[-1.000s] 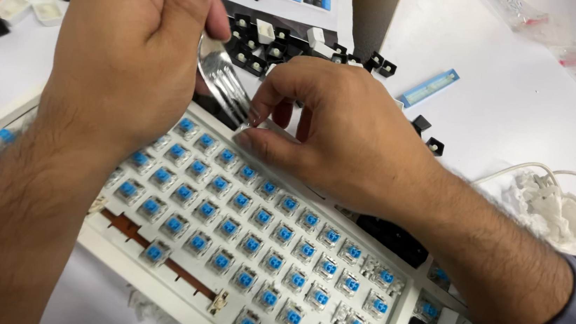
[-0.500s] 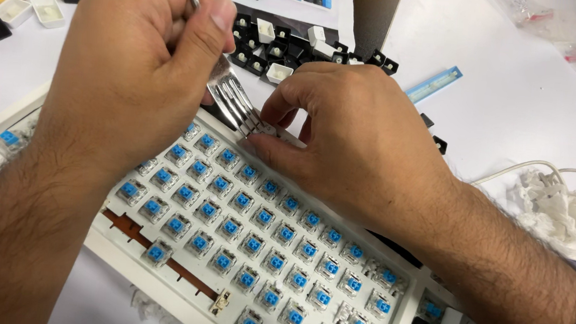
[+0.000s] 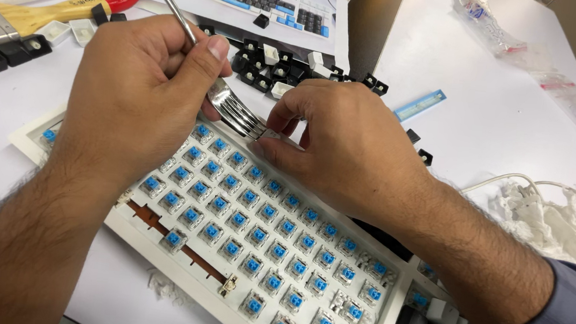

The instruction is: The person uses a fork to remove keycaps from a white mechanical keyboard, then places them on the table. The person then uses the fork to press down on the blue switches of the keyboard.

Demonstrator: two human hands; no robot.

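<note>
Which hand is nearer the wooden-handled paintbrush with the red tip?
Left. The left hand, holding a metal fork, sits just right of the paintbrush; the right hand lies farther right.

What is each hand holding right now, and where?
Left hand grips a metal fork at its neck; right hand pinches something small at the tines, too hidden to identify.

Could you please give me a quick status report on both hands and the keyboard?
Left hand grips fork, tines at a switch. Right hand pinches beside the tines. Keyboard mostly stripped, blue switches bare. Loose keycaps behind.
</note>
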